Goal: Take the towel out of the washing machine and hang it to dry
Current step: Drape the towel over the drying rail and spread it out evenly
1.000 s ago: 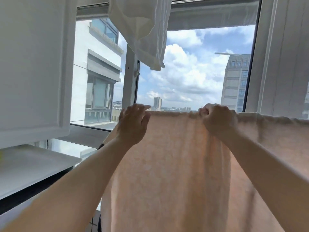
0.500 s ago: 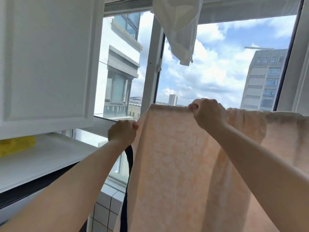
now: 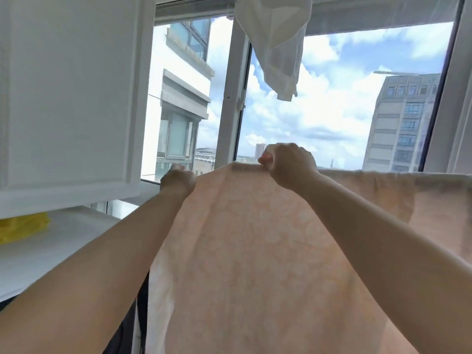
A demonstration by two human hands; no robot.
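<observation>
peach terry cloth is filling the lower middle and right of the frame: the towel (image 3: 255,251) is already out of the washing machine, which is not showing anywhere in this view, and is draping over a line or rail that its own top fold is hiding, in front of the window (image 3: 344,111). the hanging itself is looking mostly done; what seems to be left is spreading and evening out the left end, then letting go. the right hand (image 3: 288,166) is clenching the top fold at the centre of the frame, its grip pinching the cloth between thumb and curled fingers. the left hand (image 3: 178,181) is sitting at the towel's left edge, a little lower, with fingers curled and knuckles toward the camera; it is probably gripping the edge, but the cloth and the back of the hand are covering the contact, so i cannot tell for sure. the towel is looking thin and backlit, with a faint paler floral pattern, lying fairly flat in the middle and rippling toward the right edge of the frame. a white garment (image 3: 278,47) is hanging at the upper centre, well above the towel and not touching it.
</observation>
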